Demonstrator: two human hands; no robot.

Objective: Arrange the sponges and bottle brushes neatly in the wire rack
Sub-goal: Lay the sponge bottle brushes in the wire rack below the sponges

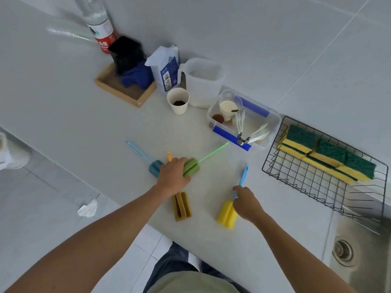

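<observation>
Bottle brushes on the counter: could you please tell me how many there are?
4. The green one is under the left hand, the teal one beside it, the brown one below, and the yellow one is at the right hand.

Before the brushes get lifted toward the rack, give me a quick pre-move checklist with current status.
1. Left hand grips the green sponge-headed bottle brush: ok.
2. Right hand pinches the blue handle of the yellow sponge-headed bottle brush: ok, fingers are on the handle.
3. Black wire rack has free room: ok, its front part is bare; the green-and-yellow sponges line the back.
4. Brown sponge-headed brush and blue sponge-headed brush not yet in the rack: not ok, both lie on the counter.
5. Brown brush free of the left forearm: cannot tell.
</observation>
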